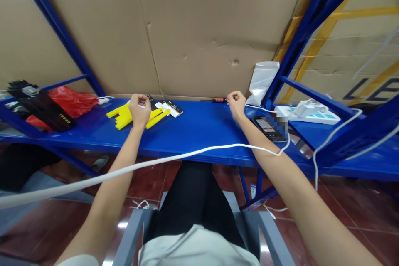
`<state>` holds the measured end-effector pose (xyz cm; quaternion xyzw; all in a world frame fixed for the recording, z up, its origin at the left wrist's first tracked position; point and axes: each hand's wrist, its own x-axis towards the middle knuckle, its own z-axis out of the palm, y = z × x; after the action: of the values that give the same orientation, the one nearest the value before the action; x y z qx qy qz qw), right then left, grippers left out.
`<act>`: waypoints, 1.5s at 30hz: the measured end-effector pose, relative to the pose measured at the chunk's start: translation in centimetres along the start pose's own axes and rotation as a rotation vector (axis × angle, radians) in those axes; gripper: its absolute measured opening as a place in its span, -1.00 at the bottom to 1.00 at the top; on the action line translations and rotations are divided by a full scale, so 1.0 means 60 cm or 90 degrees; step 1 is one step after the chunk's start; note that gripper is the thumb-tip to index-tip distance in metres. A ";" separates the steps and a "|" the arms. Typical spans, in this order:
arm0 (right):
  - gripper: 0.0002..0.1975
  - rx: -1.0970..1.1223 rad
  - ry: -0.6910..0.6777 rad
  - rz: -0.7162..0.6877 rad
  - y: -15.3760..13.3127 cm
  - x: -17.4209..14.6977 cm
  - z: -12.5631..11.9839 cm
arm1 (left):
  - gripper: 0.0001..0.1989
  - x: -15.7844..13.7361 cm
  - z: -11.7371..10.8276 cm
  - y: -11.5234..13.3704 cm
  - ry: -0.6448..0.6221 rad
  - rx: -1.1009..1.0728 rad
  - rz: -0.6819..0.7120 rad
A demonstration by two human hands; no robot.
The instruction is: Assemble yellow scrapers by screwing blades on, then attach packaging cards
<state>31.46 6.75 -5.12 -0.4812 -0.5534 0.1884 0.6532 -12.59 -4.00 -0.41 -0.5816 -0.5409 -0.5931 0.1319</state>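
Note:
My left hand (139, 110) is curled closed above several yellow plastic parts (123, 115); what its fingers hold, if anything, cannot be made out. Two slim yellow arms (158, 117) stick out to the right of that hand. Behind them lies a small black-and-white printed card or packet (171, 108). At the back of the blue shelf, my right hand (236, 104) has its fingers closed at the handle end of a red-and-black screwdriver (220, 100), whose thin shaft points left. Part of the handle seems hidden by the fingers.
A phone (270, 128) lies by my right forearm. A white cable (199, 149) crosses over both forearms. A white power strip (307, 114) sits right, a white pouch (263, 81) leans at the back, and a black box (42, 106) and red bag (73, 102) stand left.

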 end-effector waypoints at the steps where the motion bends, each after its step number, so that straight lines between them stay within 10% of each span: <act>1: -0.91 0.000 -0.001 0.002 0.000 0.000 0.001 | -0.93 -0.001 0.000 0.001 -0.003 -0.001 -0.005; 8: -0.91 -0.020 0.006 0.012 0.003 0.000 0.003 | -0.91 -0.004 0.003 0.011 -0.038 -0.022 -0.025; 22: -0.93 -0.005 -0.024 0.020 -0.006 -0.013 0.008 | -0.75 -0.081 -0.006 0.010 -0.405 0.270 0.108; 35: -0.64 0.072 -0.146 0.050 -0.032 -0.031 0.014 | -0.59 -0.041 0.046 0.095 -0.233 -0.021 0.348; 45: -0.36 0.118 -0.432 0.063 -0.067 -0.078 0.043 | -0.56 -0.110 0.118 0.174 -0.577 -0.010 0.416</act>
<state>26.47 2.30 -4.47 -0.3561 -0.6952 0.4186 0.4634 1.38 -5.46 -2.64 -0.9169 -0.3306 -0.2159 0.0587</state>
